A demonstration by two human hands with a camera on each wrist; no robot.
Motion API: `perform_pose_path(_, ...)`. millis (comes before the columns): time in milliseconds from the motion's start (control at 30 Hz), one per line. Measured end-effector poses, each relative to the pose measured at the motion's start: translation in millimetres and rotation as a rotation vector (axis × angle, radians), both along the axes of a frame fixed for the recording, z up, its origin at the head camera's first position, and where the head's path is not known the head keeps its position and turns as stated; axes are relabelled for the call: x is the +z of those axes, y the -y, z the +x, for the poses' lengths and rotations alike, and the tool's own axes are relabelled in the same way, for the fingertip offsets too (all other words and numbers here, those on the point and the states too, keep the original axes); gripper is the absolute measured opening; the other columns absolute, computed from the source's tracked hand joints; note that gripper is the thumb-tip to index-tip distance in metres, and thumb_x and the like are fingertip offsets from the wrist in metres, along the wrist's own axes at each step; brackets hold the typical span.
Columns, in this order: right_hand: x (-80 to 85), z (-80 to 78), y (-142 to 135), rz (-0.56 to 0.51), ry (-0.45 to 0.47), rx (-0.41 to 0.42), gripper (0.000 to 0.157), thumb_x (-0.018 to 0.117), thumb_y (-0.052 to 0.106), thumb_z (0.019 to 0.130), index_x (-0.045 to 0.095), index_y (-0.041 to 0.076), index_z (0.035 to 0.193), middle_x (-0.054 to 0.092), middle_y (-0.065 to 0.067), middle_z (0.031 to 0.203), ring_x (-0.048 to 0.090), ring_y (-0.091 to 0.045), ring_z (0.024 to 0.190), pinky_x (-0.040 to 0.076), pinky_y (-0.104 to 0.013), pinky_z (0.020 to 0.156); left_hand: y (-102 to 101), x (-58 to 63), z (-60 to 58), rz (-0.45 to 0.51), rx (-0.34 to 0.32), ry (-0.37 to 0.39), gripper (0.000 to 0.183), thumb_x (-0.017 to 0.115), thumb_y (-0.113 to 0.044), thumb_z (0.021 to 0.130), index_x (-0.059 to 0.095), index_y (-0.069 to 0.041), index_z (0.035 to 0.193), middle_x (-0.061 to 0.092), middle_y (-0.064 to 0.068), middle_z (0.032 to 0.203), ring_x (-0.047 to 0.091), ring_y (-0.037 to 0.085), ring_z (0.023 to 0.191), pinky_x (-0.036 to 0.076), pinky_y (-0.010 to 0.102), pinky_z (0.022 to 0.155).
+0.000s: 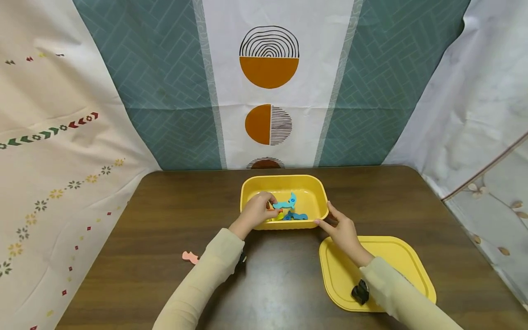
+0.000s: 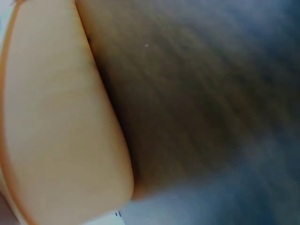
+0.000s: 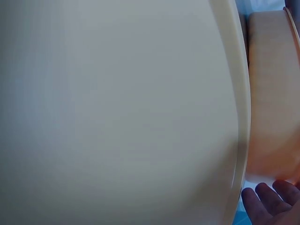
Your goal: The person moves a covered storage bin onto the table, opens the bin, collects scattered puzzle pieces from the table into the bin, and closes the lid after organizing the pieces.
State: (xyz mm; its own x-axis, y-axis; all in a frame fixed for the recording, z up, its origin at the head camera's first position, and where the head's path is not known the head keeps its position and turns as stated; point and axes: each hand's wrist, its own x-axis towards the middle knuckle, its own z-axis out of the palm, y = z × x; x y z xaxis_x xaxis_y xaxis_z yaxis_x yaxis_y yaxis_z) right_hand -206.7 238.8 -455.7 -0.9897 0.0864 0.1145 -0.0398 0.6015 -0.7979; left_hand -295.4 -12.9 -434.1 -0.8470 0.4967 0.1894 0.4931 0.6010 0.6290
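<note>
My left hand point(image 1: 256, 210) reaches over the front rim into a yellow plastic box point(image 1: 284, 225). Between its thumb and index finger is a small orange piece point(image 1: 278, 210). Just beside the fingertips lie a light-blue toy piece point(image 1: 284, 204), a darker blue piece point(image 1: 296, 216) and a yellow piece point(image 1: 278, 216). At the box's front right corner, my right hand point(image 1: 343, 233) rests its extended thumb and index finger against the outside. The right wrist view shows its fingers point(image 3: 265, 200) close to the box wall point(image 3: 272, 103).
A yellow lid point(image 1: 396, 263) lies flat at the right, partly under my right forearm; it fills most of the right wrist view. One pink piece point(image 1: 190, 257) is on the brown wooden table point(image 1: 284, 284), left of my left sleeve. Patterned cloths point(image 1: 173, 91) hang behind and at the sides.
</note>
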Motion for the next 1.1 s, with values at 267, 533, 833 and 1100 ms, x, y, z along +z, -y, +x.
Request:
perform_pose_path(267, 1.2, -0.7, 0.9, 0.001, -0.016, -0.002, 0.074, 0.070, 0.026, 0.085, 0.034, -0.001, 0.144, 0.037, -0.019, 0.146, 0.057, -0.037, 0.115, 0.049, -0.041, 0.088, -3.6, 4.9, -14.2, -0.001, 0.044, 0.083, 0.023, 0.075, -0.018, 0.079, 0.065, -0.004, 0.095, 0.062, 0.007, 0.087, 0.049, 0.014, 0.067, 0.043, 0.024, 0.062)
perform_pose_path(533, 0.6, -0.3, 0.9, 0.003, -0.034, -0.003, 0.073, 0.070, 0.022, 0.085, 0.034, -0.003, 0.143, 0.038, -0.019, 0.145, 0.058, -0.036, 0.115, 0.049, -0.040, 0.087, -9.6, 0.3, -23.9, -0.075, 0.047, 0.117, 0.022, 0.073, -0.020, 0.082, 0.065, -0.006, 0.097, 0.062, 0.005, 0.089, 0.052, 0.014, 0.070, 0.045, 0.025, 0.065)
perform_pose_path(833, 0.3, -0.6, 1.0, 0.005, -0.022, -0.006, 0.073, 0.070, 0.024, 0.085, 0.034, -0.002, 0.143, 0.040, -0.020, 0.144, 0.058, -0.037, 0.114, 0.049, -0.041, 0.087, -17.9, -5.4, -28.7, -0.086, 0.006, 0.144, 0.021, 0.072, -0.018, 0.082, 0.064, -0.005, 0.096, 0.061, 0.007, 0.088, 0.054, 0.013, 0.067, 0.045, 0.022, 0.061)
perform_pose_path(1100, -1.9, 0.7, 0.6, 0.016, -0.026, -0.012, 0.073, 0.070, 0.024, 0.085, 0.034, -0.001, 0.144, 0.042, -0.020, 0.143, 0.059, -0.036, 0.113, 0.050, -0.041, 0.086, -20.9, -8.1, -29.4, -0.113, -0.003, 0.166, 0.018, 0.071, -0.016, 0.082, 0.063, -0.006, 0.096, 0.061, 0.006, 0.092, 0.054, 0.013, 0.069, 0.045, 0.023, 0.062)
